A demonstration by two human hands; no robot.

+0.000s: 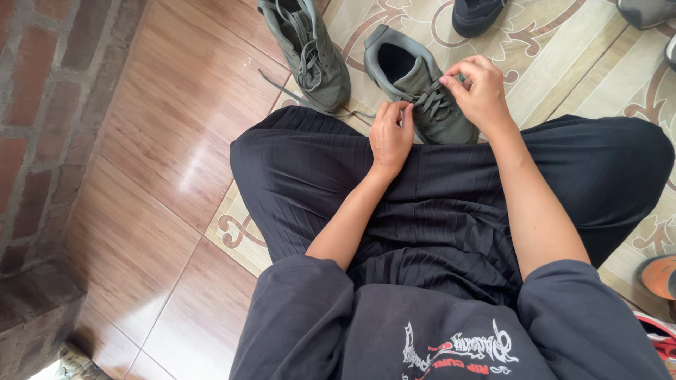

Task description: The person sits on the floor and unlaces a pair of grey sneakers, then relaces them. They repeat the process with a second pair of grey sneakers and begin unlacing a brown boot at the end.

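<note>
Shoe: olive-grey, mouth open, laces half-threaded, loose.

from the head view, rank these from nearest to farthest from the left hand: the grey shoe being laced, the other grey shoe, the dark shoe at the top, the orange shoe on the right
1. Grey shoe being laced: right at the left hand, which pinches its lace.
2. Other grey shoe: up and to the left on the floor.
3. Dark shoe: at the top edge, beyond the right hand.
4. Orange shoe: far right, low in the frame.
</note>
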